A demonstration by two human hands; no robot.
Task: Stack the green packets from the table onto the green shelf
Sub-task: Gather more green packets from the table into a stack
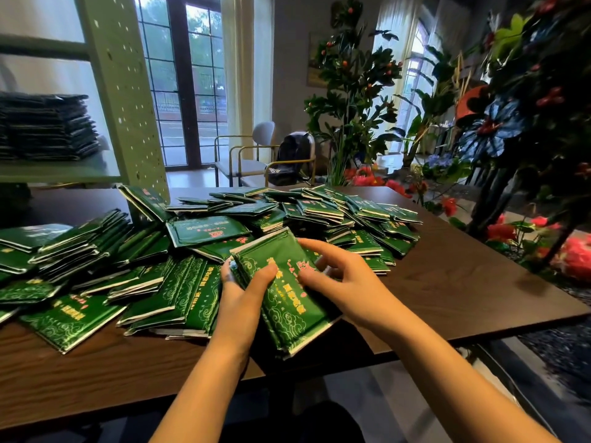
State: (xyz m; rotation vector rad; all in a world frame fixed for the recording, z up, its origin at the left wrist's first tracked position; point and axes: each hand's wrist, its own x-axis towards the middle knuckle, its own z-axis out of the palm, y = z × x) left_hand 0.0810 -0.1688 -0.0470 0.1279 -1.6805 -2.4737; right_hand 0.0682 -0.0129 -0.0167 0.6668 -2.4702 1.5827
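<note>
- Presumably the flat, glossy dark-green foil packets [208, 233] are light one by one, though a handful has some weight. The film looks slick, so the layers may slide over each other.
- They seem soft and bendable rather than stiff, and nothing suggests they are fragile.
- The best hold, I judge, is to square a bundle and clamp it across both long sides, thumbs on top and fingers beneath, so that no packet slips out.
- Each packet is a rectangle printed with gold scrollwork and red-and-gold lettering, with pale crimped edges.
- A bundle [287, 302] of several such packets sits at 6 o'clock of the heap. It slants from 11 to 5 o'clock, and its near end reaches the desk's near edge.
- The left hand [238, 290] grips the bundle's 9 o'clock side, thumb on the top face and fingers tucked under.
- The right hand [335, 273] holds the 2 o'clock side, thumb on the printed face and fingers curled over it.
- Loose packets cover the brown wooden desk [447, 282] from 9 to 1 o'clock of the hands.
- At 10 o'clock of the view stands the pale-green perforated shelf [64, 170], which already carries a neat stack [44, 126] of packets, dark in shadow.
</note>
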